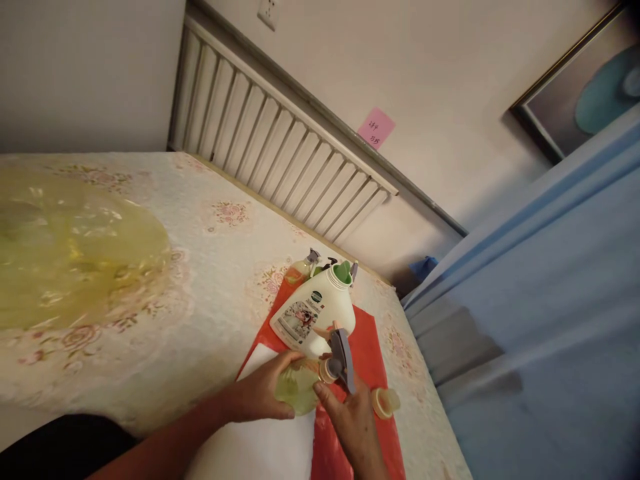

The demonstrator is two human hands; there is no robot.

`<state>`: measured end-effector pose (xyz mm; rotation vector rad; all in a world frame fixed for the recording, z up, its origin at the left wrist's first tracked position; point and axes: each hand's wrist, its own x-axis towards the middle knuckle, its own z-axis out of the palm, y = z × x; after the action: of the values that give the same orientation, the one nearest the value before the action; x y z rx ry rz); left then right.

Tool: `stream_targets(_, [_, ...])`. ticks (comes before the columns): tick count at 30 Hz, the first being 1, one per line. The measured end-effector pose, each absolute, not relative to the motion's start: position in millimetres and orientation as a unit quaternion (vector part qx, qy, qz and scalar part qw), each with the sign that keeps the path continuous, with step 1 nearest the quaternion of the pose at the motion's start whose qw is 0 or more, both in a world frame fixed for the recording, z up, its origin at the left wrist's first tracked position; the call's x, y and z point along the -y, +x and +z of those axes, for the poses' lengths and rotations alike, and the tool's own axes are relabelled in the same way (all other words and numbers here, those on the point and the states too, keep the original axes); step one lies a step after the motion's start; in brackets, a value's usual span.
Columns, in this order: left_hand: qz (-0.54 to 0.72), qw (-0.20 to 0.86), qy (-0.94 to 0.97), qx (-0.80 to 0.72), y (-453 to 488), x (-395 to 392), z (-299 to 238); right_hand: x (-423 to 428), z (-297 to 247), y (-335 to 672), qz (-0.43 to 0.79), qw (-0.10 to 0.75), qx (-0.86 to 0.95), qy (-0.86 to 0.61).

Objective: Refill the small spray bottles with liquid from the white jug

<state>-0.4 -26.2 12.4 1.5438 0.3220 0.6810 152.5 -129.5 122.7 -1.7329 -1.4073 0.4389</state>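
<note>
My left hand (pixel 260 392) wraps round the body of a clear spray bottle (pixel 296 389) with pale yellow-green liquid in it. The bottle is tilted, its grey trigger head (pixel 342 360) toward the right. At its neck is my right hand (pixel 354 419), thumb pressed on the bottle near the collar and the other fingers partly hidden behind the trigger head. Just beyond stands a big white jug (pixel 320 308), uncapped, with a green spout in its mouth. To the right of my right hand lies a translucent yellowish cap (pixel 385 403).
Under these things are a red sheet (pixel 367 333) and a white sheet (pixel 250 450) on a flowered tablecloth (pixel 210 267). Behind the jug are several spray bottles (pixel 299 269). A yellow plastic bag (pixel 85 253) lies left. A radiator (pixel 280 127) and blue curtain (pixel 540 300) border the table.
</note>
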Motion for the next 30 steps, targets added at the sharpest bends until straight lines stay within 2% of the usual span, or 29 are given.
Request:
stream_targets(9, [0.297, 0.643, 0.686, -0.166, -2.4, 23.4, 7.5, 122.8, 116.9, 148.5, 0.151, 0.471, 0.523, -0.694])
stream_targets(17, [0.272, 0.695, 0.65, -0.14, 1.1, 26.0, 4.7, 121.6, 115.1, 149.3, 0.158, 0.475, 0.506, -0.702])
stream_targets(24, [0.288, 0.614, 0.702, -0.219, -0.8, 28.5, 20.3, 121.4, 114.7, 141.8, 0.17, 0.471, 0.515, -0.696])
stream_targets(26, [0.284, 0.634, 0.691, -0.199, -2.8, 27.2, 22.4, 120.2, 116.6, 143.1, 0.198, 0.479, 0.516, -0.682])
stream_targets(30, [0.237, 0.741, 0.622, -0.082, -2.0, 23.6, 19.0, 119.5, 117.7, 151.2, 0.303, 0.515, 0.508, -0.621])
